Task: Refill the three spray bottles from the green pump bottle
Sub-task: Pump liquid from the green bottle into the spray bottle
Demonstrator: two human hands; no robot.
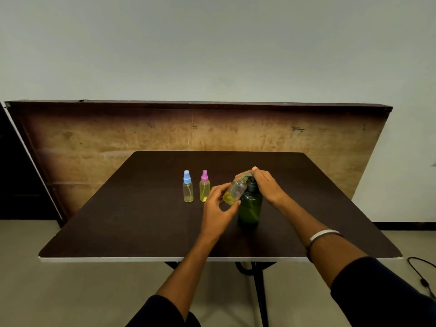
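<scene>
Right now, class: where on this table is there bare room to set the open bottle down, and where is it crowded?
Bare: the table left of the blue-capped bottle, and right of the green pump bottle. Crowded: the middle, around the pink-capped bottle and both hands.

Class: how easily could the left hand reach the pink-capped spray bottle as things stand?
Probably not freely: the left hand holds a tilted bottle at the green pump bottle. The pink-capped spray bottle stands unobstructed just beyond.

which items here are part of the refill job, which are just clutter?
In the job: green pump bottle; open bottle tilted in the left hand at the spout; right hand on the pump; blue-capped bottle; pink-capped bottle.

Not in the job: leaning board; cable on floor; bangle.
</scene>
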